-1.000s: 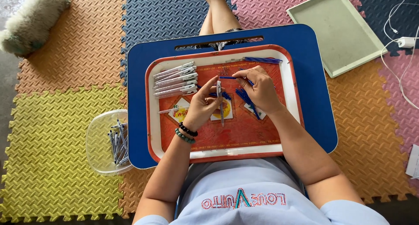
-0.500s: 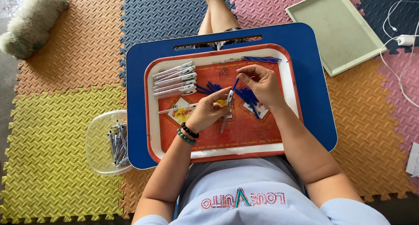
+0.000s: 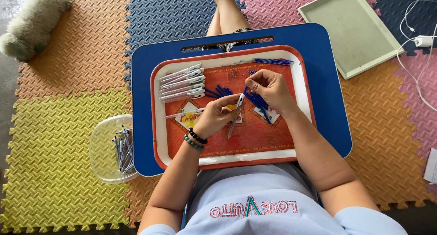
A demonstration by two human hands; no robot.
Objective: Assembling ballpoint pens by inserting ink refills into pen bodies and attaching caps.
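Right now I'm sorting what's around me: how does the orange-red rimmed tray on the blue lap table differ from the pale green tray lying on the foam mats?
The orange-red rimmed tray lies squarely on the blue lap table; the pale green tray lies askew on the foam mats. The orange-red tray holds pen barrels and blue refills; the green tray holds nothing. The orange-red tray has a printed floor; the green one is plain. Both are shallow, rectangular and rimmed.

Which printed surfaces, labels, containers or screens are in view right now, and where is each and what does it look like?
Red tray: on the blue lap desk, rectangular, white border, yellow-and-white print in the middle under the left hand and right hand.
Clear tub: on the mat left of the desk, round-cornered, holding pens.
Green tray: upper right on the mat, plain pale green.
Paper: right edge, white, partly cut off.
Screens: none.
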